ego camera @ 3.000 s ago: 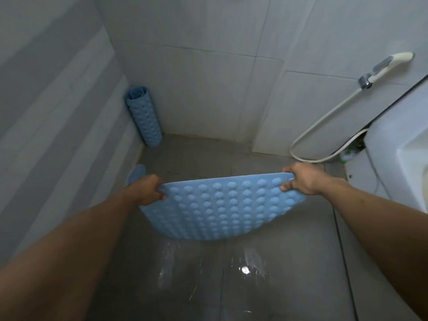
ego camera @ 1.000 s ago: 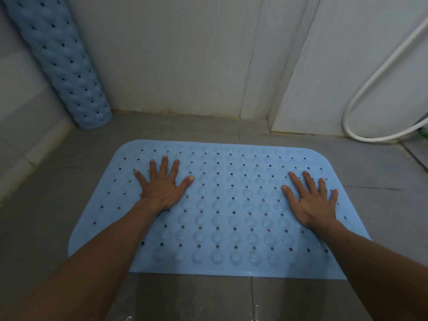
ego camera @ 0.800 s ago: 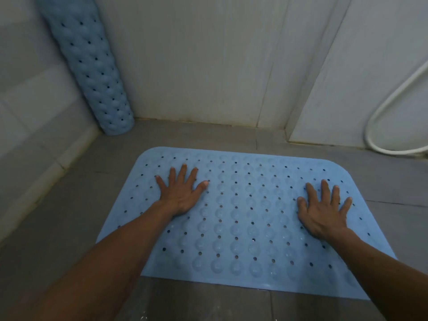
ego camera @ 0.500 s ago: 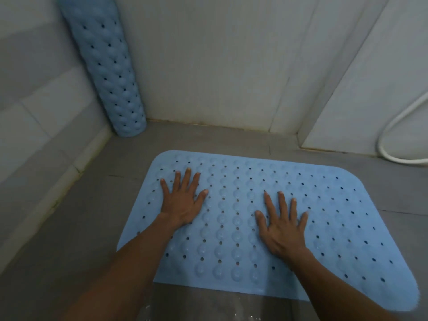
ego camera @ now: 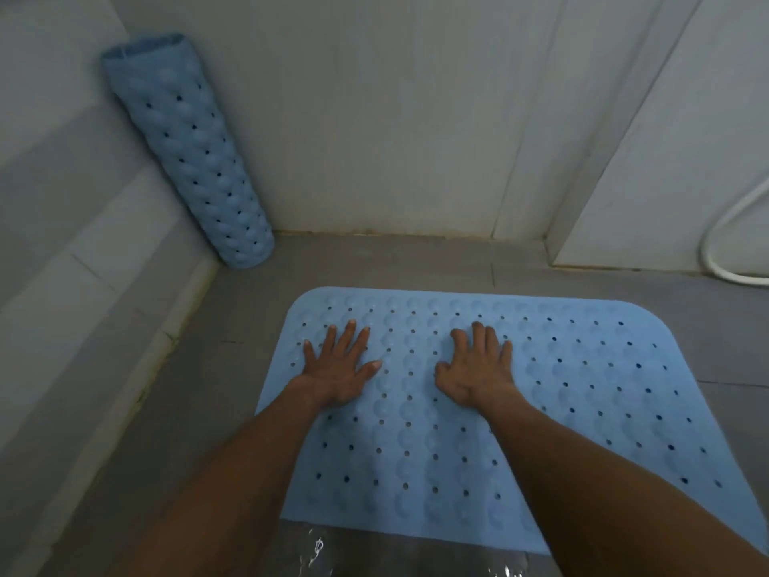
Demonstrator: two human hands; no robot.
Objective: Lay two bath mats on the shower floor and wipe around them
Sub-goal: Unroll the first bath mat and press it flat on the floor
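A light blue bath mat point(ego camera: 582, 381) with bumps and small holes lies flat on the grey shower floor point(ego camera: 199, 410). My left hand point(ego camera: 339, 368) presses flat on its left part, fingers spread. My right hand point(ego camera: 478, 368) presses flat near the mat's middle, fingers straight and close together. A second blue mat point(ego camera: 191, 156), rolled into a tube, leans upright in the back left corner against the wall.
White tiled walls point(ego camera: 395, 118) close the back and left sides. A white hose point(ego camera: 724, 243) loops down at the right edge. A wet, shiny patch point(ego camera: 320, 551) of floor lies just in front of the mat.
The mat went from held in the air to flat on the floor. In the last second my right hand slid left from the mat's right side to its middle.
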